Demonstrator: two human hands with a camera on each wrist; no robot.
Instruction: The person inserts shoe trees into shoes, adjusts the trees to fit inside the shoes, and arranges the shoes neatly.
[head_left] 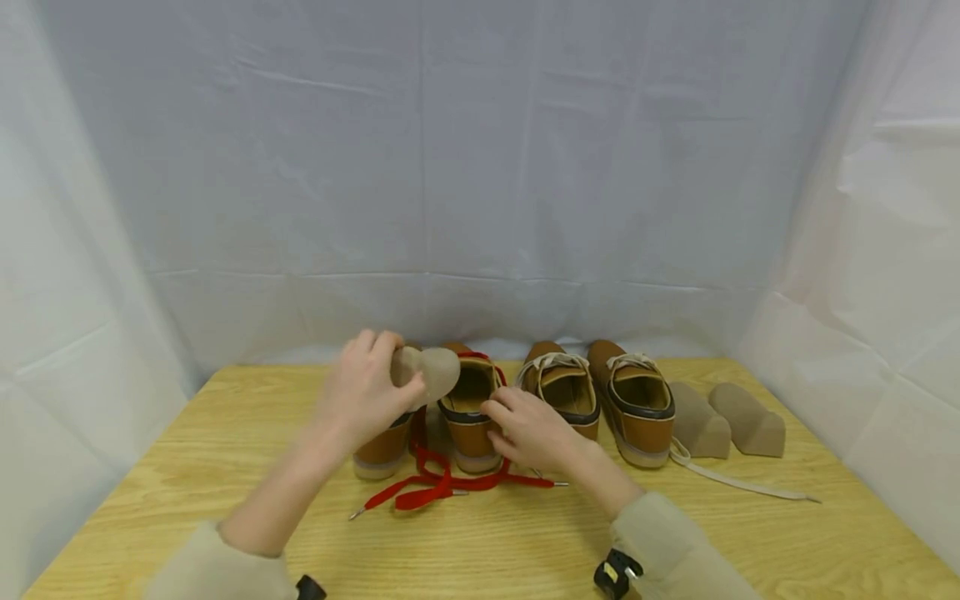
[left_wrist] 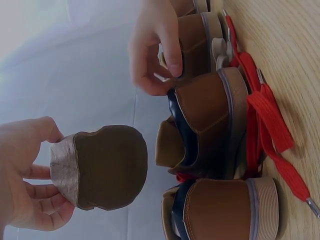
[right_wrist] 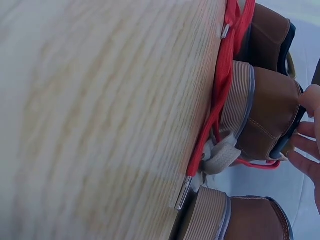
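Note:
Four brown shoes stand in a row on the wooden table [head_left: 225, 433]. The left pair has red laces [head_left: 435, 483], the right pair cream ones. My left hand [head_left: 360, 400] holds a beige foam insert [head_left: 431, 372] above the leftmost shoe [head_left: 382, 450]. The left wrist view shows the insert [left_wrist: 105, 167] pinched at its narrow end by that hand [left_wrist: 25, 170]. My right hand [head_left: 528, 425] pinches the heel rim of the second red-laced shoe [head_left: 468, 400]. Its fingers [left_wrist: 155, 50] curl over that shoe's collar [left_wrist: 210, 125].
Two cream-laced shoes [head_left: 566, 387] [head_left: 633, 400] stand just right of my right hand. Two more beige inserts [head_left: 701, 421] [head_left: 750, 421] lie beyond them. A cream lace [head_left: 742, 483] trails across the table. White cloth walls close in the back and sides.

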